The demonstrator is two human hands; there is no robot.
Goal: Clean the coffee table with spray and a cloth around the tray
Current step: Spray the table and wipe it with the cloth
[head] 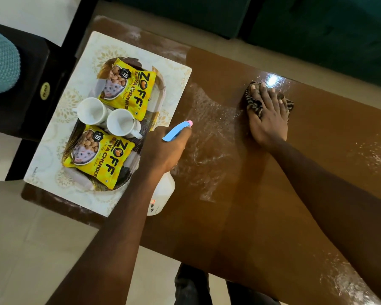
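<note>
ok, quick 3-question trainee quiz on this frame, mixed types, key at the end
1. True or false: the right hand presses the cloth onto the table.
2. What does the left hand grip? A) a cup B) the spray bottle C) a sponge
3. How many yellow snack packets lie on the tray?
Key: 1 true; 2 B; 3 two.

"zoff soya chunks", "10" on upper packet (128, 90) and lower packet (101, 158)
</note>
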